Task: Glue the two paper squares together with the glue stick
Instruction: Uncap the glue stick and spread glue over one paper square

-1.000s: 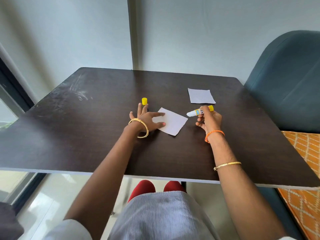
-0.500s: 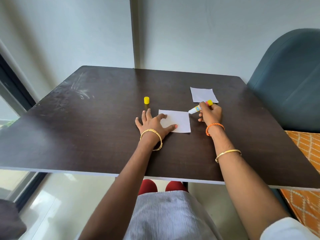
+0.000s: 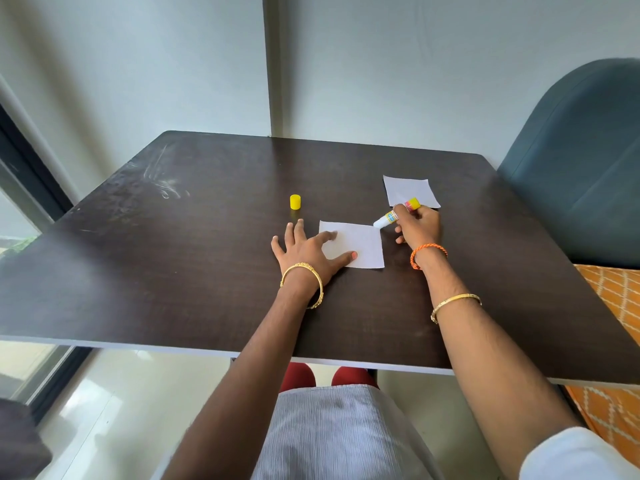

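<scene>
A white paper square (image 3: 360, 244) lies flat on the dark table (image 3: 207, 265), square to the front edge. My left hand (image 3: 304, 247) lies spread on the table, its forefinger and thumb pressing the square's left side. My right hand (image 3: 419, 226) grips the uncapped glue stick (image 3: 394, 214), whose white tip touches the square's far right corner. The second paper square (image 3: 410, 190) lies just behind my right hand, partly hidden by the glue stick's yellow end.
The glue stick's yellow cap (image 3: 295, 201) stands upright on the table, a little beyond my left hand. A blue-green chair back (image 3: 581, 161) rises at the table's right side. An orange patterned cushion (image 3: 616, 299) lies beside it. A wall stands behind the table.
My left hand turned the near square from tilted to square with the table edge and now presses it flat. My right hand brought the glue stick's tip down to the square's far right corner.
</scene>
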